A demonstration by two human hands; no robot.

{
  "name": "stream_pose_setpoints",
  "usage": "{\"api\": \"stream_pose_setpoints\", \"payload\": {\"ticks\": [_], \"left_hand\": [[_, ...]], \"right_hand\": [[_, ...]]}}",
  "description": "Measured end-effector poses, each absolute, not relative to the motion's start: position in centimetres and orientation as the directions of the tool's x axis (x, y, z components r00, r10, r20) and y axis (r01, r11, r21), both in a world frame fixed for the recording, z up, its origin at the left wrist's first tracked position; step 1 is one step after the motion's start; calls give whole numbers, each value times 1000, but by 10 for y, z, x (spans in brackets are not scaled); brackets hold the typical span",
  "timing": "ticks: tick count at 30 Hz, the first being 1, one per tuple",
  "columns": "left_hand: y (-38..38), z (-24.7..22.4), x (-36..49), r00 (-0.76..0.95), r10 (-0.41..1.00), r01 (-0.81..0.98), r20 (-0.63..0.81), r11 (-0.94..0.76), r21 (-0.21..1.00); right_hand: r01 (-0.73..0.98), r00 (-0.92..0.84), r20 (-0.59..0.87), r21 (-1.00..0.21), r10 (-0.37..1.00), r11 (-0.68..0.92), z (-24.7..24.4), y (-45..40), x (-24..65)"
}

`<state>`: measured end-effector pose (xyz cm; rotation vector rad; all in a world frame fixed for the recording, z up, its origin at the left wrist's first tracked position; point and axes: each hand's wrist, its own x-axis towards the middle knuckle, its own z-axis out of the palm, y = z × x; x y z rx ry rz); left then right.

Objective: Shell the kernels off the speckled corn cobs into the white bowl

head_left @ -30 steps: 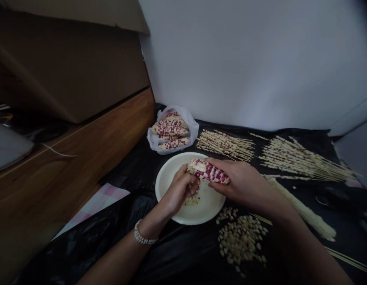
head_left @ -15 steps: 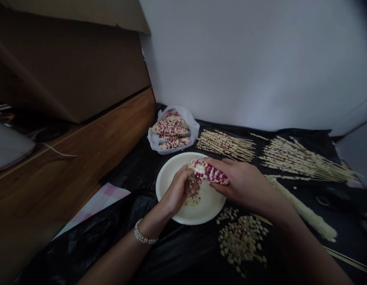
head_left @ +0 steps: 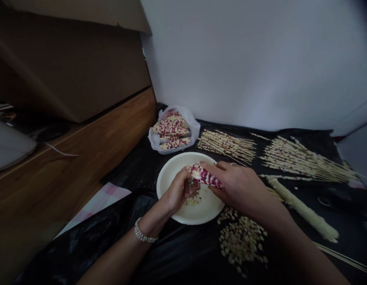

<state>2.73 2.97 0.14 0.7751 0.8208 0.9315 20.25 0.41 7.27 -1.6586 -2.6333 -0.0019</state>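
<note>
A corn cob (head_left: 203,174) with purple and cream kernels is held between both hands, over a white bowl (head_left: 168,174). My left hand (head_left: 181,189) is closed round the cob's left end, its fingers curled beneath. My right hand (head_left: 235,180) wraps the right end, with the thumb lying along the top; that end is hidden in the palm. Loose kernels (head_left: 193,200) lie at the bottom of the bowl, partly behind my left fingers. A pile of kernels (head_left: 242,241) rests on the black plastic sheet (head_left: 177,253), just in front of the bowl to the right.
Behind the bowl stands a white plastic bag (head_left: 194,128) of corn cobs. Skewers threaded with kernels (head_left: 223,143) lie to its right, beside a larger bunch (head_left: 293,158). A stripped cob (head_left: 304,209) and bare sticks (head_left: 344,259) lie at right. A wooden board (head_left: 112,134) borders the left.
My right hand has shifted slightly left and turned more palm-down over the cob, covering more of its right end. My left hand stays at the left end.
</note>
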Motion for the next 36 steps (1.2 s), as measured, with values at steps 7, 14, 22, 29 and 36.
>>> {"api": "stream_pose_setpoints", "payload": {"ticks": [7,14,22,29,36], "left_hand": [[29,0,29,298,896,-334,-329,420,844],[27,3,30,296,902,-364,-316,412,835],[28,0,29,285,908,-370,-308,401,838],[28,3,30,310,919,-378,-243,353,856],[30,-8,33,193,955,-348,-225,281,894]], "right_hand": [[883,-438,59,-157,897,441,61,12,213],[840,-450,130,-275,883,468,51,17,217],[808,-446,127,-368,886,459,49,22,219],[818,-408,133,-385,903,427,50,24,224],[814,-409,150,-385,900,435,51,20,220]]}}
